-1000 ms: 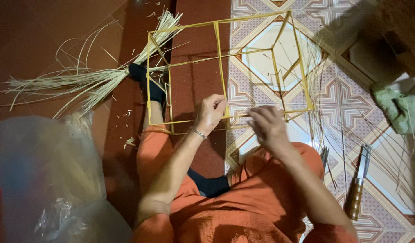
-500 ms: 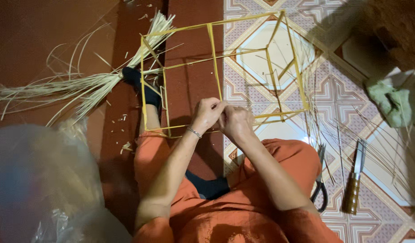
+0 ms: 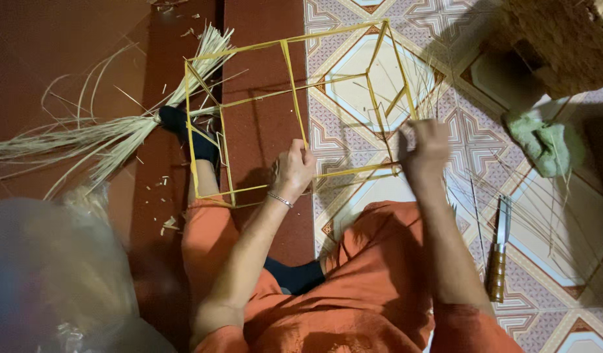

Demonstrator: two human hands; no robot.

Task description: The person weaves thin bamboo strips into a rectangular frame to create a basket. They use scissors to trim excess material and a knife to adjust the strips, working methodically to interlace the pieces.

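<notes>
Head view: your left hand [image 3: 293, 168] is clenched on an upright stick of the yellow stick frame [image 3: 295, 104], which stands over your lap on the floor. Your right hand [image 3: 427, 149], blurred, pinches the frame's near rail at its right corner. One frame, one knife [image 3: 498, 252] beside your right leg, one green cloth [image 3: 543, 142], one straw bundle [image 3: 112, 134] at left.

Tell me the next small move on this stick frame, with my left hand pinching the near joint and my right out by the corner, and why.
Probably draw the right hand further outward to take up slack. The left hand pinches the joint on the near rail of the yellow stick frame, and the right hand sits blurred at the frame's right corner, apparently holding a thin strand too fine to make out.
</notes>
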